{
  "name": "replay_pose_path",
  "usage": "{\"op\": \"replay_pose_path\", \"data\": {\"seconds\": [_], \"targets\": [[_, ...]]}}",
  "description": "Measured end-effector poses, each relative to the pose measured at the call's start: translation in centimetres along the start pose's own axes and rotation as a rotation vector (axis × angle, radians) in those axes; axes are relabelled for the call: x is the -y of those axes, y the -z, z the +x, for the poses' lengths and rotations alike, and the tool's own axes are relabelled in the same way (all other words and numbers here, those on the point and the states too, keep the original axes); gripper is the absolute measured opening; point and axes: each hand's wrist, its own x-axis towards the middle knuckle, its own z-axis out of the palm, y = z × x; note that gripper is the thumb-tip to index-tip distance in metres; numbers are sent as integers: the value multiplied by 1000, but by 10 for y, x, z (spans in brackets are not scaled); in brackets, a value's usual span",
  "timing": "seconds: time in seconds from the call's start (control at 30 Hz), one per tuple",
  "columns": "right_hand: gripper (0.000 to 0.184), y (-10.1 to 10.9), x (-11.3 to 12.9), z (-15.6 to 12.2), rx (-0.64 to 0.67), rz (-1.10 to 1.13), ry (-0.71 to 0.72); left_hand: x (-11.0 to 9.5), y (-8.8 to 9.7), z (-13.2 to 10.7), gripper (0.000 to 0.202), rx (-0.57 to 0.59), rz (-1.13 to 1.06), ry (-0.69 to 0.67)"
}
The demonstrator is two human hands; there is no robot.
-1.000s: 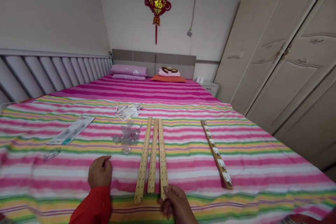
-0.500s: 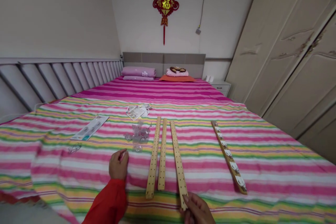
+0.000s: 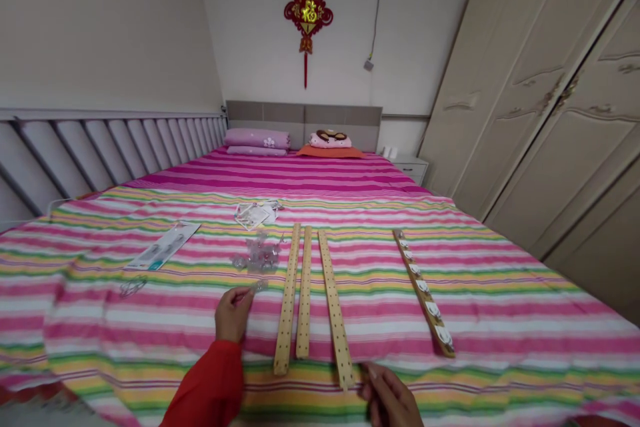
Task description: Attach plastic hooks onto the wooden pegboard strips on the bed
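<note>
My left hand [image 3: 233, 315], in a red sleeve, reaches toward a small clear plastic disc [image 3: 261, 285], its fingertips closed at the disc's near edge. Beyond it lies a loose pile of clear plastic pieces [image 3: 263, 252]. Three pale wooden strips with rows of small holes lie lengthwise on the bed: a left one [image 3: 287, 307], a middle one [image 3: 303, 300] and a right one [image 3: 335, 310]. My right hand [image 3: 391, 397] rests beside the near end of the right strip, apart from it, fingers loosely bent and seemingly holding nothing.
A wooden strip bearing a row of white pieces [image 3: 423, 287] lies to the right. On the left are a flat packet [image 3: 164, 245] and a thin wire-like bundle [image 3: 133, 285]. Papers [image 3: 254, 215] lie farther back on the striped bedspread [image 3: 500, 320]. Railings [image 3: 100, 147] border the left side.
My right hand has let go of the right strip and moved slightly right of it. My left hand has reached forward to the clear disc. The view has shifted slightly.
</note>
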Motion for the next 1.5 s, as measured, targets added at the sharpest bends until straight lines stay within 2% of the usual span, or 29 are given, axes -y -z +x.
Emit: {"op": "replay_pose_path", "data": {"seconds": [0.07,0.13,0.23,0.3,0.37,0.43,0.5,0.6,0.73,0.83,0.97,1.13,1.2,1.33,1.5], "targets": [[54,1,7,0,-15,11,35,-10,2,-10,44,29,-52,-2],[52,-1,16,0,-12,14,63,-23,4,-23,39,43,-45,-103],[47,-10,34,-3,37,-36,95,-46,9,-45,22,111,51,-415],[46,-19,44,-5,122,-78,92,-61,12,-60,11,151,121,-658],[46,-30,52,-7,243,-81,72,-73,12,-75,14,183,167,-866],[45,-41,56,-8,334,-44,50,-83,11,-90,19,215,195,-1019],[44,-50,58,-9,363,1,28,-90,9,-103,21,250,201,-1114],[48,-58,61,-7,354,88,26,-96,4,-120,23,299,179,-1161],[52,-59,67,-6,361,196,19,-102,-1,-138,23,436,145,-1146],[49,-55,67,-8,390,218,-22,-109,-4,-146,19,639,77,-1080],[42,-43,59,-15,399,174,-58,-112,-7,-146,12,936,-73,-857],[27,-26,50,-22,495,180,-162,-110,-8,-137,6,1156,-206,-531],[24,-21,48,-24,533,207,-214,-112,-10,-133,8,1192,-198,-452],[26,-17,49,-27,565,210,-266,-115,-18,-126,13,1150,-120,-388],[27,-20,53,-26,433,227,-237,-106,-33,-129,23,1030,-149,-213]]}}
